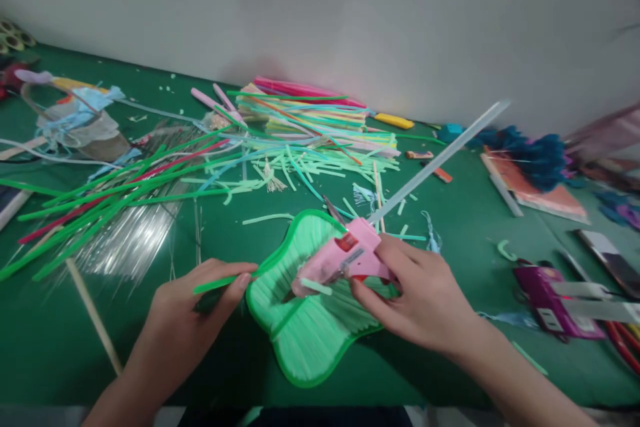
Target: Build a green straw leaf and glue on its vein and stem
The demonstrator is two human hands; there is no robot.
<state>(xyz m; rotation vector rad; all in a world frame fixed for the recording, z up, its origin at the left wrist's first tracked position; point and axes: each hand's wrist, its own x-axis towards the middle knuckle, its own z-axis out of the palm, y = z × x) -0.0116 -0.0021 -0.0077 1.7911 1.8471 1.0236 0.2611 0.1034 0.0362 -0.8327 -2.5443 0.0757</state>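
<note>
The pink glue gun point(345, 257) sits grasped in the right hand point(420, 293), nozzle pointing down-left onto the green straw piece point(310, 333) lying between both hands, a clear glue stick point(440, 157) jutting up behind it. The left hand point(187, 313) pinches a green straw strip point(220, 282) just beside the piece's edge. Loose coloured straws point(150, 173) lie beyond the left hand.

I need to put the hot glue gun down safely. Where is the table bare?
Bare green table lies right of the right hand, between the glue stick and the purple package. Another patch lies below the left hand, beside the wooden stick. The straw pile crowds the left and back.
</note>
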